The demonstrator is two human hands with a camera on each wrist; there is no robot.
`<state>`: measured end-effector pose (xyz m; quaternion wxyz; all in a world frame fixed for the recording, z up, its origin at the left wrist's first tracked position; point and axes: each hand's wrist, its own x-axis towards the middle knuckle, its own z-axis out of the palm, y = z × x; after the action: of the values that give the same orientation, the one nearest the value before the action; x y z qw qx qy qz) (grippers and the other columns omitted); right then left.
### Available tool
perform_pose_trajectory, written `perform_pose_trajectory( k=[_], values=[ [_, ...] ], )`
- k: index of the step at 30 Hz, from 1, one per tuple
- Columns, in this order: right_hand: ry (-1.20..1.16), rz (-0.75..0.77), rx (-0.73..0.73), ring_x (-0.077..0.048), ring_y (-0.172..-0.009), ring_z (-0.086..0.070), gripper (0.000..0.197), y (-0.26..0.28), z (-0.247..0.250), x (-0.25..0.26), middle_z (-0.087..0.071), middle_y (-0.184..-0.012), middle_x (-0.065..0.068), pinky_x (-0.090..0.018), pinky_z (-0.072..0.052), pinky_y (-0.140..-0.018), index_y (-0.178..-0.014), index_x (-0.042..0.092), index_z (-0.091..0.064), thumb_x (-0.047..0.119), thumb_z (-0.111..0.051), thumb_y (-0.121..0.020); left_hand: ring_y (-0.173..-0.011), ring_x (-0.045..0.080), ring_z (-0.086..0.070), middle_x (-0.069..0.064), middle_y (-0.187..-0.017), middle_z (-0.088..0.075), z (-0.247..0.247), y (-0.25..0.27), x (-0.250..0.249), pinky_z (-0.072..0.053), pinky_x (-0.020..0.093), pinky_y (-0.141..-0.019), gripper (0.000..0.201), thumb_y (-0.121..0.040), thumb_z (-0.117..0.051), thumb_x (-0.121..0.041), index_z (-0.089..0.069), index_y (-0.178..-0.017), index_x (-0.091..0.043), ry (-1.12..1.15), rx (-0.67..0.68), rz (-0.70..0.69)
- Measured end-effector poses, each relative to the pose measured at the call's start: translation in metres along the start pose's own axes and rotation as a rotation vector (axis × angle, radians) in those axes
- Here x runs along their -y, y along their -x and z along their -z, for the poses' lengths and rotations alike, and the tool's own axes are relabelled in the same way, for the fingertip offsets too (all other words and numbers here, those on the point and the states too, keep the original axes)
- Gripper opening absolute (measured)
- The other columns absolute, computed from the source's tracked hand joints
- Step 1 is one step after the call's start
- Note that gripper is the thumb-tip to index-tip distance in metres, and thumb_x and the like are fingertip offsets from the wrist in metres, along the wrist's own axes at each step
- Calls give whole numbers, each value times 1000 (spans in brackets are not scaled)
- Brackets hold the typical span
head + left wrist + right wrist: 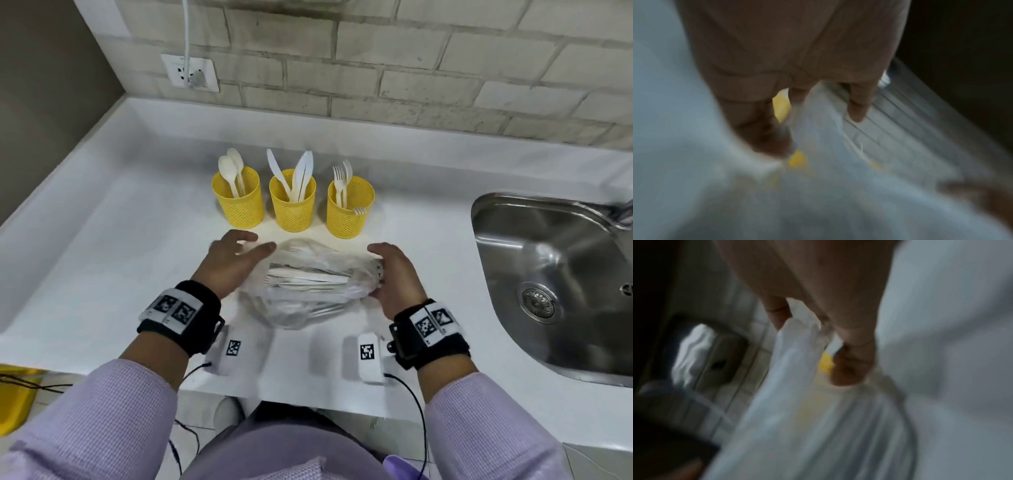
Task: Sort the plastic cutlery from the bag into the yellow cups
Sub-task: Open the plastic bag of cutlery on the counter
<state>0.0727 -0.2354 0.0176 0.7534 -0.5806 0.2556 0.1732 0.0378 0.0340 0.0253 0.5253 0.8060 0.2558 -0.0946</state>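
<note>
The clear plastic bag [301, 287] lies on the white counter [137, 240], just in front of the three yellow cups, with a bundle of white cutlery [308, 279] lying crosswise inside it. The left hand [233, 263] is at the bag's left end, its fingers fairly straight and spread over the plastic; its grip looks loose and unclosed, and the blurred left wrist view shows only fingertips [857, 112] over the crinkled film. The right hand [397, 277] is at the bag's right end with fingers curled round the bunched plastic, so its grip is closed on the bag; in the right wrist view the white film [797, 344] runs between thumb and fingers, though the picture is smeared. Behind the bag the cups stand in a row, near each other: the left cup [239, 202] holds spoons [233, 171], the middle cup [292, 205] holds knives [298, 174], and the right cup [349, 209] holds forks [342, 181], one small fork resting tines out on its rim. To the right a steel sink [555, 274] is set into the counter. On the tiled wall behind, a socket [190, 72] has a white plug and cable. Both wrists wear black bands with coded markers, and lilac sleeves [113, 418] cover the forearms.
</note>
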Motion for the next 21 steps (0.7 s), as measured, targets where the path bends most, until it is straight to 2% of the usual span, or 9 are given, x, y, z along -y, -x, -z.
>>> perform_pose_trajectory(
  k=[2, 4, 6, 9, 11, 13, 15, 18, 21],
  values=[
    [598, 311, -112, -21, -109, -51, 40, 9, 4, -2, -45, -124, -3, -37, -44, -100, -109, 30, -60, 48, -70, -75, -122, 32, -51, 7, -133, -44, 3, 6, 1, -46, 46, -103, 69, -72, -74, -70, -55, -127, -35, -473, -152, -172],
    [975, 574, -125, -19, -109, -39, 53, 18, 4, -7, -36, -128, -4, -32, -37, -101, -127, 24, -53, 44, -75, -82, -120, 33, -53, 5, -128, -53, 3, 11, -3, -47, 49, -101, 77, -67, -71, -75, -54, -128, -31, -631, -206, -253],
    [1176, 675, -87, -23, -103, -45, 49, 20, 1, -13, -40, -126, -10, -34, -41, -95, -128, 14, -54, 34, -74, -87, -109, 28, -62, 2, -115, -66, 1, 12, -6, -52, 43, -93, 64, -76, -69, -68, -58, -124, -27, -634, -178, -259],
    [1323, 773, -111, -39, -95, -60, 18, 11, -6, -23, -56, -108, -18, -37, -44, -75, -109, 1, -64, 5, -60, -92, -101, 29, -66, 2, -104, -74, -6, 10, -7, -53, 37, -84, 26, -93, -65, -40, -70, -111, -22, -706, -198, -334],
    [1244, 836, -129, -40, -84, -61, 10, 7, -7, -24, -61, -93, -20, -33, -35, -66, -95, -2, -67, 1, -57, -93, -97, 30, -66, 6, -101, -74, -9, 8, -8, -52, 36, -80, 18, -96, -63, -28, -73, -104, -17, -612, -235, -413],
    [1164, 891, -141, -36, -78, -60, 15, 7, -4, -20, -65, -86, -17, -30, -30, -65, -88, 0, -66, 7, -57, -98, -94, 30, -64, 8, -100, -72, -8, 3, -8, -45, 32, -77, 17, -97, -61, -23, -72, -103, -11, -468, -256, -460],
    [1051, 891, -102, -28, -74, -59, 20, 4, 1, -15, -67, -81, -9, -28, -30, -65, -86, 4, -68, 11, -57, -100, -87, 26, -59, 6, -92, -67, -4, -1, -10, -39, 30, -74, 18, -100, -58, -24, -69, -100, -10, -330, -248, -427],
    [648, 637, -1, -9, -65, -56, 27, -4, 5, -12, -65, -70, 5, -26, -39, -67, -80, 14, -76, 17, -59, -102, -74, 23, -55, 9, -82, -64, -2, -6, -11, -45, 34, -72, 23, -99, -53, -22, -66, -95, -3, 76, -132, -274],
    [102, 230, 114, -15, -71, -60, 30, -7, 5, -12, -69, -74, 0, -28, -47, -68, -80, 14, -73, 23, -58, -104, -67, 19, -51, 7, -74, -61, -7, -7, -11, -43, 27, -61, 19, -101, -50, -8, -64, -89, -4, 498, 60, -97]
  ],
)
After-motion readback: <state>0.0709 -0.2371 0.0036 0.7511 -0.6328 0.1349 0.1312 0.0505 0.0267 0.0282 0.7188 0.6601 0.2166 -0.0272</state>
